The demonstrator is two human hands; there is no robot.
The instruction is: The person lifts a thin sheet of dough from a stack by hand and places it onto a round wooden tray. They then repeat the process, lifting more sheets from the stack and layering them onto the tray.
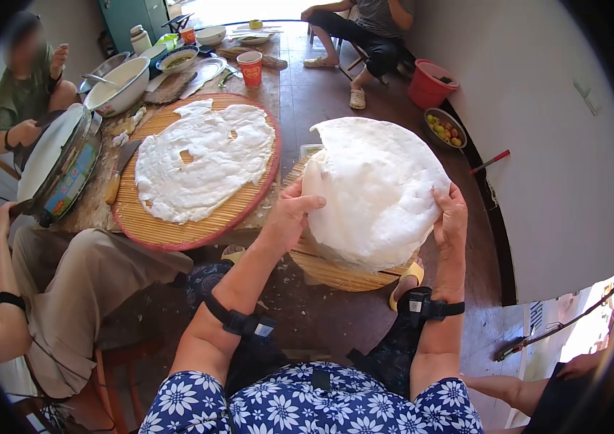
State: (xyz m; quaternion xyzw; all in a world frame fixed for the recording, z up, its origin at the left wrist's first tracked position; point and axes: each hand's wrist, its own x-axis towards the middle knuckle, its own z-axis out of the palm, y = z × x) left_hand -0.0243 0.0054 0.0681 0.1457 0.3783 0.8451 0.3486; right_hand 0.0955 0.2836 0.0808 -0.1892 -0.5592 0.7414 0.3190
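A large, round white sheet (379, 192), thin and soft-looking, is held up between my hands. My left hand (294, 215) pinches its left edge, where a flap folds over. My right hand (451, 215) grips the right edge between thumb and fingers. Under the sheet shows a round slatted mat (336, 273), mostly hidden. To the left, a second white sheet (205, 163) with small holes and a ragged edge lies on a red-rimmed round mat (276, 155) on the table.
The wooden table (267, 90) carries a knife (120, 173), a white basin (117, 87), a red cup (250, 68) and several bowls. A round griddle (68, 170) stands at the left. People sit around. At right are a red bucket (431, 84) and a fruit bowl (445, 129).
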